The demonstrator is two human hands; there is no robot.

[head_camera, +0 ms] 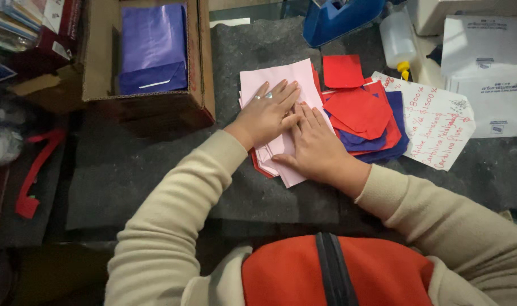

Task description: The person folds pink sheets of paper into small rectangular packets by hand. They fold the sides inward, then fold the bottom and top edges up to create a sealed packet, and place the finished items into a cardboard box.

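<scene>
Pressing flat on a pale pink paper sheet [281, 85], left hand [267, 113] and right hand [315, 144] lay open, gripping nothing, dark grey felt mat [156, 170] beneath, brown cardboard box [199, 56] at ten o'clock.

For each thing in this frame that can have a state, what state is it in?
Left hand: flat, palm down on the pink paper sheet.
Right hand: flat on the same sheet, fingers spread.
Pink paper sheet: lying flat on a stack, pressed down.
Red and blue cut paper pieces: loose, overlapping pile.
Brown cardboard box: open, blue paper bags inside.
White plastic glue bottle: lying tipped, yellow cap on.
</scene>
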